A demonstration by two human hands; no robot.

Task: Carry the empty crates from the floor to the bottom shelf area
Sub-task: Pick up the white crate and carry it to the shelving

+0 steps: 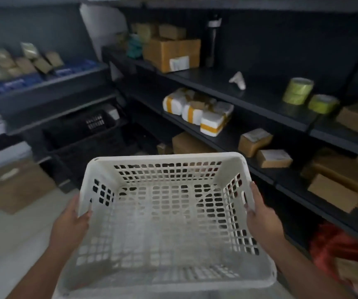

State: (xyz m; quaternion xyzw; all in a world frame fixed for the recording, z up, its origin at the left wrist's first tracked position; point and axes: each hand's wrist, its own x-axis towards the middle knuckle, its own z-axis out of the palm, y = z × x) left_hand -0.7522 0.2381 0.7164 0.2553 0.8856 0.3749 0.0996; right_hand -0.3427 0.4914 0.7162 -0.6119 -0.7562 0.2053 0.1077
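You hold the white crate (165, 214) off the floor in front of your body, and every place below is given relative to it; its perforated walls and base show nothing inside, so it reads as empty. Your left hand (72, 221) clasps the crate's left rim, thumb hooked over the edge with the other fingers hidden outside the wall, and your right hand (260, 214) closes on the right rim beside the handle slot in the same way, so both grips are narrow and loaded with the crate. Below and left of the crate lies pale floor (12, 240), with a flattened cardboard box (16, 186) farther left. Just beyond the crate's far rim, low down, brown parcels (190, 143) sit in the bottom shelf space, and beyond its far-left corner a black crate (83, 134) already rests at low shelf level. To the crate's right the dark shelving (266, 108) runs away from you, carrying small brown boxes (264, 149), taped white bundles (197, 113) and, higher and farther, rolls of yellow tape (298, 90). As a judgement: the lift is done and the carry is under way; setting this crate down low ahead remains, and no other crate shows on the floor in this blurred view
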